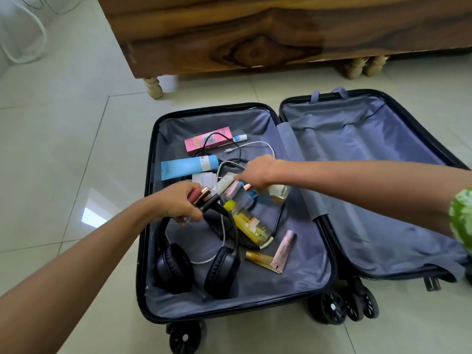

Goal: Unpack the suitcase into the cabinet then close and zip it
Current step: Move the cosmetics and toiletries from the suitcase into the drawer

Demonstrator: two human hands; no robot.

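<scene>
a: where's the suitcase (150, 251)?

b: lying open flat on the tiled floor (63, 139), just in front of the wooden cabinet (229, 34). the near half holds the toiletries; the other half (grey lining only) is bare.

a: and the hands?

b: the left hand (178, 200) has its fingers curled round a few small cosmetic tubes (201, 196), above the black headphones (199, 269). the right hand (255, 172) reaches into the pile, fingers bent down onto small bottles; whether it grips one, i cannot tell.

a: what else lies inside?

b: a pink box (208, 140), a blue tube (189, 167), a yellow bottle (249, 223), tangled cables (255, 146).
</scene>
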